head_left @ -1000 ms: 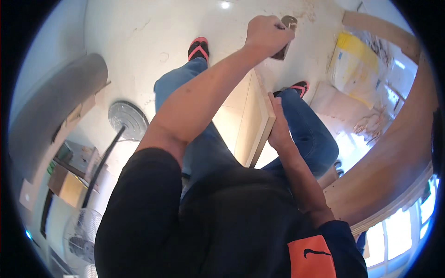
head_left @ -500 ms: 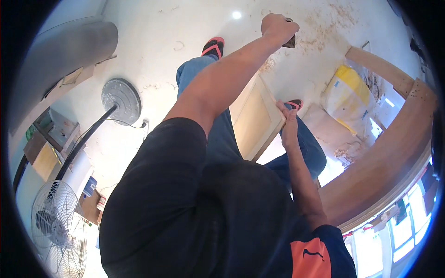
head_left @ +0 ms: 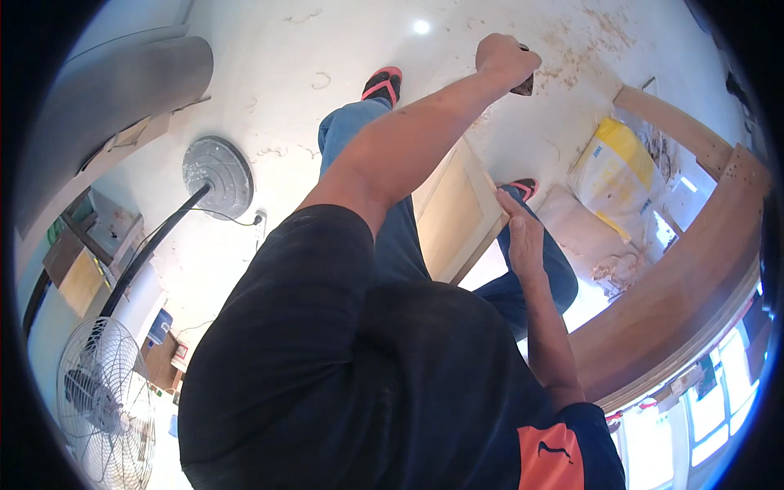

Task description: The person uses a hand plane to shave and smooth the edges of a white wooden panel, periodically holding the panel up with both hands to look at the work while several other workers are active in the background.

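My left hand [head_left: 505, 63] reaches far forward, its fingers closed around a small dark block-like tool [head_left: 524, 85]. The grip covers most of the tool, so its exact kind cannot be made out. Between my legs a pale wooden framed panel [head_left: 445, 216], like a cabinet door, stands tilted. At the panel's right edge is my right hand [head_left: 524, 237], fingers stretched out and holding nothing; the fingertips are at the frame, though whether they touch it is hard to tell. The far end of the panel passes behind my left forearm.
Brown dust and shavings [head_left: 584, 49] lie scattered on the pale floor. A yellow-and-white sack [head_left: 616, 167] and a curved wooden piece [head_left: 678, 294] stand to the right. To the left are a fan [head_left: 102, 400], its round base [head_left: 218, 175] with a cord, and a large grey cylinder [head_left: 147, 82].
My left hand, still gripping the dark tool, has shifted slightly right and nearer. My right hand has moved a little right, its fingers straightening from the panel's edge. The view has shifted slightly.
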The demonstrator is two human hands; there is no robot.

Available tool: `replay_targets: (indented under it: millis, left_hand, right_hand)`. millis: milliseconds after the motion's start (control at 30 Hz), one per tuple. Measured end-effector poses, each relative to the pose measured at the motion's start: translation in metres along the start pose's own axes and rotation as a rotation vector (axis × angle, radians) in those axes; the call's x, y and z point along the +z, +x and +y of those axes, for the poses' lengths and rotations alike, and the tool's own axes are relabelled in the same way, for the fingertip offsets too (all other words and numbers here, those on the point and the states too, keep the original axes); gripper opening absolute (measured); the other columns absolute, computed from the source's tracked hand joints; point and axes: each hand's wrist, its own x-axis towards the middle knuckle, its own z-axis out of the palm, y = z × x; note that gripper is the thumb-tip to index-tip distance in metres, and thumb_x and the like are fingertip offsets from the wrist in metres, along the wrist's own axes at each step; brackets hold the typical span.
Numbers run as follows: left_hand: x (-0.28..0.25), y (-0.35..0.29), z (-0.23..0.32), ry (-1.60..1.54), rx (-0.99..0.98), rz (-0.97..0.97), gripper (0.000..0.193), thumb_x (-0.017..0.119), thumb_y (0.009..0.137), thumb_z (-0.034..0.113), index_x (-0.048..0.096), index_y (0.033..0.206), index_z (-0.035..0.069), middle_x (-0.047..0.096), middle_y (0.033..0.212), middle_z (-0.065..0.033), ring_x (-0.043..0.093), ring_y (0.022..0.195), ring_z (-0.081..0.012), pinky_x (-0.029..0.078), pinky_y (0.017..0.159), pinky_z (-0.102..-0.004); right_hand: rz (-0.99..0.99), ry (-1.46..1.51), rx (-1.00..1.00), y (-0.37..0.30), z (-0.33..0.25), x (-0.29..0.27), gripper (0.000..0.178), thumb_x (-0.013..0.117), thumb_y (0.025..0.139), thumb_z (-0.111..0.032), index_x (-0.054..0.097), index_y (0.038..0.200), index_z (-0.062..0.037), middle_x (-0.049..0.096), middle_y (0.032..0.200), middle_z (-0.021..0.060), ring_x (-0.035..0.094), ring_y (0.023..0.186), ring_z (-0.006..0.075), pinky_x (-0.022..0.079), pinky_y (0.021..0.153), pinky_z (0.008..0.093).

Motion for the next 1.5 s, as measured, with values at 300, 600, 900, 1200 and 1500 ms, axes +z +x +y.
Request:
replay_targets:
  millis: [300, 600, 900, 1200, 1500]
  left_hand:
    - [-0.004, 0.002, 0.001, -0.015, -0.009, -0.006, 0.046, 0.082, 0.072, 0.037, 0.077, 0.089, -0.005, 0.076, 0.086, -0.019, 0.073, 0.076, -0.0288, 0.059, 0.073, -0.038]
    - [-0.015, -0.011, 0.001, -0.656, -0.244, -0.059, 0.026, 0.082, 0.077, 0.017, 0.072, 0.09, -0.004, 0.069, 0.085, -0.0137, 0.069, 0.072, -0.0241, 0.058, 0.058, -0.0406]
    - [0.001, 0.014, -0.011, -0.501, -0.459, -0.125, 0.049, 0.084, 0.08, 0.016, 0.067, 0.12, -0.008, 0.07, 0.103, -0.0139, 0.07, 0.098, -0.0207, 0.057, 0.088, -0.0307]
    - [-0.019, 0.04, -0.02, -0.814, -0.529, -0.143, 0.066, 0.085, 0.081, 0.014, 0.059, 0.135, -0.013, 0.071, 0.111, -0.0145, 0.07, 0.099, -0.0215, 0.055, 0.089, -0.0308]
    - [-0.058, 0.008, -0.059, -0.853, -0.45, -0.025, 0.034, 0.076, 0.09, 0.028, 0.064, 0.116, 0.01, 0.07, 0.098, -0.0054, 0.069, 0.083, -0.0207, 0.055, 0.068, -0.0361]
  right_hand:
    - [0.162, 0.043, 0.035, -0.022, -0.025, 0.018, 0.066, 0.065, 0.102, -0.042, 0.056, 0.142, 0.0098, 0.067, 0.136, 0.0268, 0.059, 0.137, 0.0354, 0.043, 0.116, 0.0404]
    - [0.323, 0.102, 0.555, -0.034, 0.029, 0.089, 0.047, 0.077, 0.089, -0.019, 0.061, 0.122, 0.0104, 0.073, 0.099, 0.0294, 0.075, 0.093, 0.039, 0.059, 0.08, 0.045]
    - [0.269, 0.168, 0.738, -0.034, 0.024, 0.101, 0.028, 0.075, 0.094, -0.019, 0.066, 0.1, 0.0075, 0.071, 0.08, 0.0137, 0.071, 0.068, 0.0233, 0.056, 0.061, 0.0377]
    - [0.17, 0.043, 0.988, -0.051, 0.007, 0.087, 0.035, 0.076, 0.088, -0.022, 0.071, 0.105, 0.0086, 0.075, 0.088, 0.0268, 0.077, 0.087, 0.0389, 0.061, 0.075, 0.0454]
    - [0.204, 0.033, 0.947, -0.105, -0.1, 0.003, 0.032, 0.078, 0.086, -0.023, 0.072, 0.097, 0.0063, 0.075, 0.083, 0.0239, 0.078, 0.078, 0.0352, 0.06, 0.068, 0.0424]
